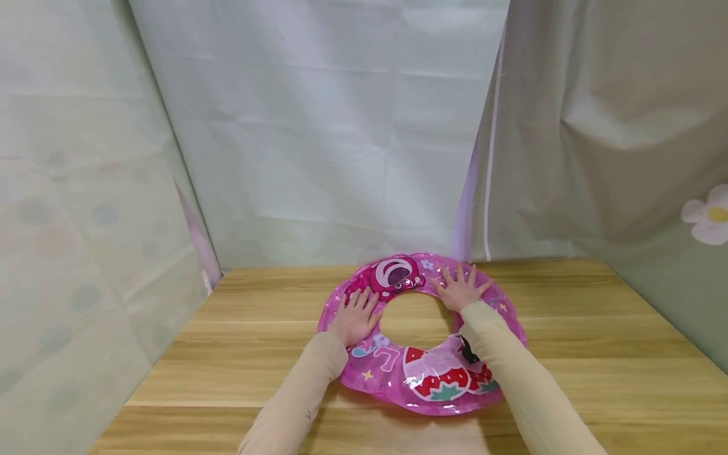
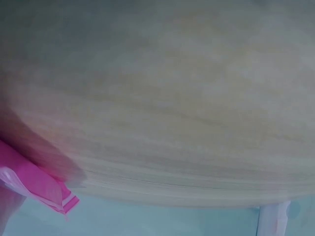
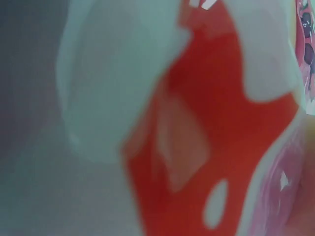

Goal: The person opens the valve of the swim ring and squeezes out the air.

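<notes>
A pink inflatable swim ring (image 1: 387, 395) with a bear, strawberries and small flowers printed on it lies on the wooden table. My left hand (image 1: 354, 319) rests on the ring's left side, fingers spread. On its upper right part lies my right hand (image 1: 459, 289), also with fingers spread. A black patch (image 1: 469, 349) shows at the inner edge, partly behind the right forearm. In the left wrist view only a pink edge of the ring (image 2: 37, 179) appears. The right wrist view is filled by a blurred red and white print on the ring (image 3: 211, 88).
The wooden table (image 1: 239, 354) extends on both sides of the ring. Pale hanging sheets (image 1: 318, 139) stand behind the table and at its left, and a greyish sheet with a white flower (image 1: 708, 215) hangs at the right.
</notes>
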Tool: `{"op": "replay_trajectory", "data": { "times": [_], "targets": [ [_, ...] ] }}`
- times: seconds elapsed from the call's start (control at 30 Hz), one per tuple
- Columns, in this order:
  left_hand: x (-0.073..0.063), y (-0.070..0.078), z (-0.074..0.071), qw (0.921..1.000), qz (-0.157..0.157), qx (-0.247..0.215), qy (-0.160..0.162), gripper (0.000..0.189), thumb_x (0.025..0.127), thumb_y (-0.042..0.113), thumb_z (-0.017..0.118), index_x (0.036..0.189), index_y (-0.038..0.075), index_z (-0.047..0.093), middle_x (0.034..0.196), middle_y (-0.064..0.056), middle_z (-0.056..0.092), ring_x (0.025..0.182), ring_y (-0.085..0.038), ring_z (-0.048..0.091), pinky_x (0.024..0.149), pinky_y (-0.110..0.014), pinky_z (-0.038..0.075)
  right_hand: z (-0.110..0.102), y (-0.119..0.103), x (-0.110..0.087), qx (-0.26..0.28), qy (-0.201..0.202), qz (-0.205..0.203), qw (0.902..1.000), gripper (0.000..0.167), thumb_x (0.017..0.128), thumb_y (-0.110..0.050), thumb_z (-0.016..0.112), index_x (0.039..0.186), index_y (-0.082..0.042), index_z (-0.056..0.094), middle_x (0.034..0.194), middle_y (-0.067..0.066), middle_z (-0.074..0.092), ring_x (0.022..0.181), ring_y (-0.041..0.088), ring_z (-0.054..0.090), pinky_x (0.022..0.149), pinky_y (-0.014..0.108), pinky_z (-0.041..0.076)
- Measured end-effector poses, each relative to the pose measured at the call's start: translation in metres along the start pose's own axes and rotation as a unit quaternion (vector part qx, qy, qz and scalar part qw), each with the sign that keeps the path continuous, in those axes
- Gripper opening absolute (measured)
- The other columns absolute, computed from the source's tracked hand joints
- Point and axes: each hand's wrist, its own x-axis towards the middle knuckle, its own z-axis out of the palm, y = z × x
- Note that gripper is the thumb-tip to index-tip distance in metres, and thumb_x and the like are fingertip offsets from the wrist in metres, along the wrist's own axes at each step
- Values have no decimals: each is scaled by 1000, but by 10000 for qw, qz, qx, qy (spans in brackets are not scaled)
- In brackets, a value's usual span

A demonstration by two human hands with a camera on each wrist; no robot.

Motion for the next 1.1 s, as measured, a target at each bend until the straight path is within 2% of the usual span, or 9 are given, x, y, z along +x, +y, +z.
{"op": "replay_trajectory", "data": {
  "times": [0.33,0.63,0.87,1.1],
  "targets": [
    [-3,0,-3,10000,17,-22,0,57,97,44,21,144,11,25,146,-14,20,131,-33,16,102,-52,11,-1,-1,-4,16,-427,152,9990,63,94,-49,27,145,-14,16,147,20,2,128,45,-8,85,70,-12],
    [-4,0,-6,10000,9,91,-3,57,97,43,21,144,10,24,146,-14,19,131,-33,16,102,-52,11,-6,-6,-8,97,-719,224,9971,62,95,-47,25,145,-12,14,146,22,-1,128,43,-12,87,69,-11],
    [-7,-1,-7,9998,46,176,-9,57,97,43,21,144,11,24,146,-13,19,131,-33,16,101,-52,12,-7,-9,-12,391,-1077,327,9929,61,96,-47,21,146,-14,8,146,19,-8,127,41,-17,86,67,-15],
    [-7,-3,-8,9998,5,183,-41,57,97,43,21,144,11,24,146,-13,19,131,-32,16,101,-52,12,-10,-11,-14,471,-1119,310,9921,62,96,-46,23,146,-13,9,146,20,-7,127,43,-16,85,68,-14]
  ]
}}
